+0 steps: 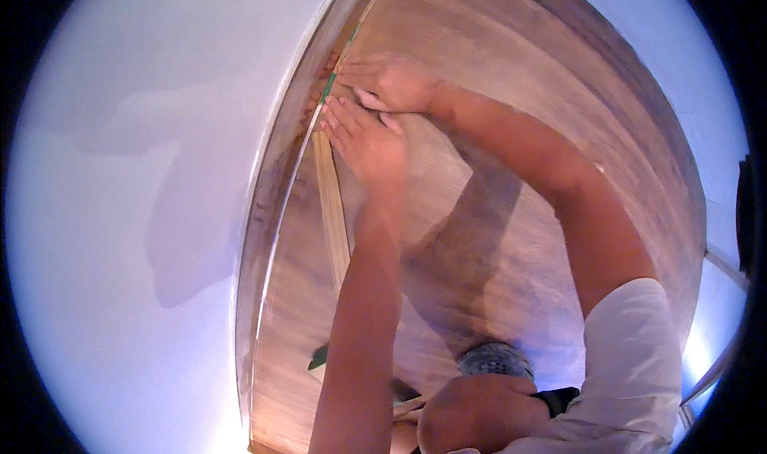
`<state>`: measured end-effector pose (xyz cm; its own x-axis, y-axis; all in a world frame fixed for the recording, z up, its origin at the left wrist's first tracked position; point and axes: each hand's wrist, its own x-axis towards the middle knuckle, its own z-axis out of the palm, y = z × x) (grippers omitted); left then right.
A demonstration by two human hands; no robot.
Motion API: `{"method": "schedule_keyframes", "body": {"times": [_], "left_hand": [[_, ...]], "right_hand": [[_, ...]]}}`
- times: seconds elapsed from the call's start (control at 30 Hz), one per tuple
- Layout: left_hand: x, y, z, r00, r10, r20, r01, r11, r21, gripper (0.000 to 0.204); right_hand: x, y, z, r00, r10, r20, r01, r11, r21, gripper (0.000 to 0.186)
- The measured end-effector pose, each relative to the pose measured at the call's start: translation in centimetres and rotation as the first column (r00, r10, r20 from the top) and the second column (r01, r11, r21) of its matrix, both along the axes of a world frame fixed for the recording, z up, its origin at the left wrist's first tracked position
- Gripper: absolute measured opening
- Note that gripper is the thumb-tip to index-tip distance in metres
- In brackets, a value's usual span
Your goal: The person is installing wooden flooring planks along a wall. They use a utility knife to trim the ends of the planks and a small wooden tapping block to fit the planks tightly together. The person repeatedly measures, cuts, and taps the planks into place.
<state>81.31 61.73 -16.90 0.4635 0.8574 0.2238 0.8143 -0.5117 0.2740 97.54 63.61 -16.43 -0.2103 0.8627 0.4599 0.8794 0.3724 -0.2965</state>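
While a narrow green-and-tan strip (328,89) runs along the seam between the wood-grain floor (527,270) and the brown skirting (281,146), both hands reach it from its right side. The left hand (366,141) lies flat, its fingers straight and close together, tips at the strip. Just farther up the strip, the right hand (397,82) has its fingers stretched flat toward it; whether its thumb presses something cannot be told. A pale wooden slat (330,206) slants away to the strip's right, below the left hand. Left of the strip rises a white wall (152,206).
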Motion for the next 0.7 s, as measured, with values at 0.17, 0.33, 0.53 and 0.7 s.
{"method": "schedule_keyframes", "body": {"times": [0.17,0.33,0.53,0.7], "left_hand": [[-0.1,0.0,0.0,0.996,-0.003,-0.087,0.007,0.999,0.041,0.076],[0.6,-0.9,0.4,0.994,0.024,-0.106,-0.021,0.999,0.033,0.077],[0.4,0.7,0.5,0.998,0.056,0.038,-0.056,0.998,0.005,0.077],[-0.2,0.0,-0.4,1.0,0.005,-0.006,-0.005,0.996,0.087,0.071]], "right_hand": [[-0.3,0.3,-0.8,0.986,0.148,0.078,-0.151,0.987,0.045,0.041],[0.4,0.3,-1.3,0.979,0.165,0.118,-0.166,0.986,-0.006,0.047],[-0.6,0.5,-0.1,0.989,0.1,-0.109,-0.112,0.988,-0.103,0.043],[3.5,-0.6,-0.1,0.923,-0.362,-0.129,0.346,0.929,-0.133,0.038]]}}
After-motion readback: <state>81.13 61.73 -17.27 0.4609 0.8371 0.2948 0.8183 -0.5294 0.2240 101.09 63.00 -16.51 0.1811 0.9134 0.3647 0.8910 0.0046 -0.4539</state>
